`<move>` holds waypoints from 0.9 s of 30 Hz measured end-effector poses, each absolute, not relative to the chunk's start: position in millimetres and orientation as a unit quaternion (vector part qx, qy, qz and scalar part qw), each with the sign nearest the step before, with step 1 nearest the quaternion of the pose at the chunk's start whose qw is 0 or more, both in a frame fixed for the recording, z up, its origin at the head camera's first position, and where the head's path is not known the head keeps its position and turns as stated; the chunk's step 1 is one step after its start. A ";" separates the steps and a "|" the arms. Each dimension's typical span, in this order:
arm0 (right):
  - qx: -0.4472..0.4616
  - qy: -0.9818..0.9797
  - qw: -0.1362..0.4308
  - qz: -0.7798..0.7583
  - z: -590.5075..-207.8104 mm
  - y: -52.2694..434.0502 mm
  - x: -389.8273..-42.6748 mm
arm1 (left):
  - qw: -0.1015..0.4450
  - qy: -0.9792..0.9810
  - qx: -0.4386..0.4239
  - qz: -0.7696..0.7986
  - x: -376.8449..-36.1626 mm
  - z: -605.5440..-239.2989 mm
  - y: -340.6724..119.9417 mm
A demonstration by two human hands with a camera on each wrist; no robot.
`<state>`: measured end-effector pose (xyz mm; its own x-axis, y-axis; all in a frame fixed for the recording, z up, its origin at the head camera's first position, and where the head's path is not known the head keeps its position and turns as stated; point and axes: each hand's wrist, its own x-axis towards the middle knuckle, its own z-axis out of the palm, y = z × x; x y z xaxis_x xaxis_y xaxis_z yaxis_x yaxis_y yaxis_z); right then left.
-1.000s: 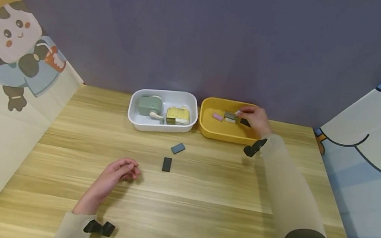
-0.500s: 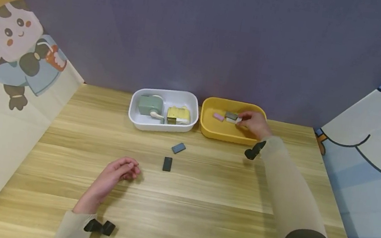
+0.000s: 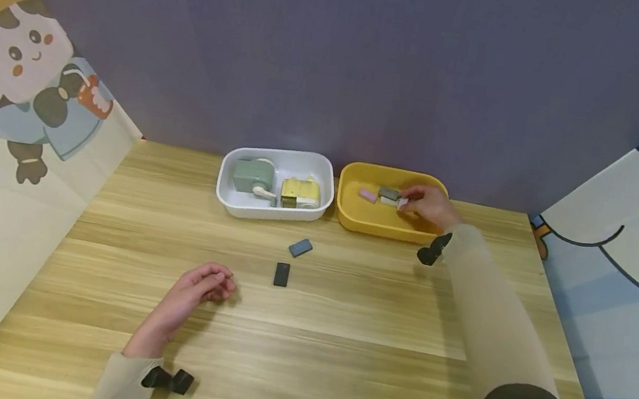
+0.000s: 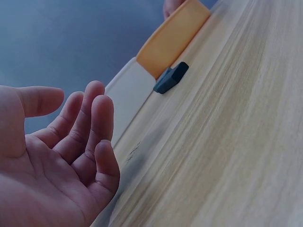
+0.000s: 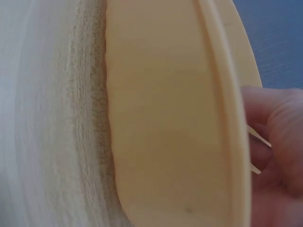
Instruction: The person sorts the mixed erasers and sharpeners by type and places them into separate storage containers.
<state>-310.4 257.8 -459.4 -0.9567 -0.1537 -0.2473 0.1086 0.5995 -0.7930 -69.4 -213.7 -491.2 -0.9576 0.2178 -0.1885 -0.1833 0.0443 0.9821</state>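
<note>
The right hand (image 3: pixel 429 206) is reaching into the yellow tray (image 3: pixel 362 217), its fingertips pinching a small white block (image 3: pixel 401 202) beside grey and pink pieces. The left hand (image 3: pixel 190 294) is lying loosely curled, holding nothing, near 2 dark blocks (image 3: pixel 281 274).

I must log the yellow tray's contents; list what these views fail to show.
- Head view: the right hand covers the right half of the yellow tray; whether it grips the white piece is too small to tell.
- Right wrist view: the tray's outer wall fills the picture and hides its inside.
- Left wrist view: only a cropped tray edge shows.
</note>
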 end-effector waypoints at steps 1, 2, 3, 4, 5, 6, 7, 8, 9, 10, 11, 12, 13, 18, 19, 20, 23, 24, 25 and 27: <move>-0.021 0.887 0.148 -0.438 -458.7 258.2 -310.1 | 0.145 0.708 0.013 0.691 -69.6 -491.4 -213.6; -0.028 0.890 0.150 -0.429 -458.0 258.3 -309.7 | 0.145 0.708 0.013 0.691 -69.7 -491.7 -213.5; -0.038 0.895 0.152 -0.417 -457.8 258.3 -309.1 | 0.145 0.707 0.013 0.692 -70.0 -491.9 -213.5; -0.047 0.900 0.155 -0.404 -457.6 257.9 -308.4 | 0.146 0.707 0.014 0.692 -70.2 -492.2 -213.4; -0.059 0.904 0.159 -0.392 -457.3 257.7 -307.6 | 0.146 0.707 0.015 0.692 -70.4 -492.4 -213.3; -0.068 0.908 0.162 -0.380 -457.1 257.3 -306.9 | 0.146 0.707 0.017 0.692 -70.6 -492.7 -213.1; -0.076 0.910 0.166 -0.372 -456.7 256.7 -306.2 | 0.147 0.707 0.018 0.692 -70.7 -492.9 -213.1; -0.083 0.912 0.170 -0.365 -456.7 256.3 -305.7 | 0.147 0.707 0.018 0.692 -70.9 -493.1 -213.0; -0.094 0.913 0.173 -0.356 -456.3 256.1 -305.1 | 0.147 0.707 0.019 0.692 -71.0 -493.3 -212.9; -0.100 0.915 0.177 -0.349 -456.1 255.7 -304.8 | 0.147 0.707 0.019 0.691 -71.0 -493.5 -212.8; -0.107 0.916 0.181 -0.342 -455.6 255.5 -304.4 | 0.147 0.707 0.020 0.691 -71.1 -493.7 -212.7; -0.114 0.917 0.184 -0.336 -455.0 255.4 -303.9 | 0.148 0.708 0.019 0.690 -71.2 -493.9 -212.6; -0.118 0.916 0.190 -0.332 -454.1 255.3 -303.6 | 0.148 0.709 0.018 0.690 -71.2 -494.0 -212.8; -0.124 0.908 0.211 -0.341 -444.5 256.8 -299.9 | 0.150 0.711 0.014 0.687 -71.2 -494.2 -213.5; -0.124 0.908 0.210 -0.342 -442.6 257.4 -299.4 | 0.151 0.711 0.013 0.687 -71.2 -494.2 -213.7; -0.124 0.907 0.209 -0.344 -440.3 257.7 -298.8 | 0.151 0.710 0.012 0.687 -71.2 -494.2 -213.9; -0.125 0.911 0.198 -0.339 -434.5 258.0 -297.2 | 0.150 0.710 0.008 0.688 -71.1 -493.9 -214.3; -0.122 0.912 0.194 -0.341 -432.7 257.7 -296.4 | 0.150 0.711 0.006 0.687 -71.2 -493.8 -214.4; -0.122 0.913 0.189 -0.340 -430.7 257.4 -295.0 | 0.151 0.711 0.005 0.687 -71.3 -493.7 -214.6; -0.121 0.913 0.180 -0.345 -426.7 256.4 -291.9 | 0.153 0.712 0.006 0.686 -71.4 -493.7 -215.1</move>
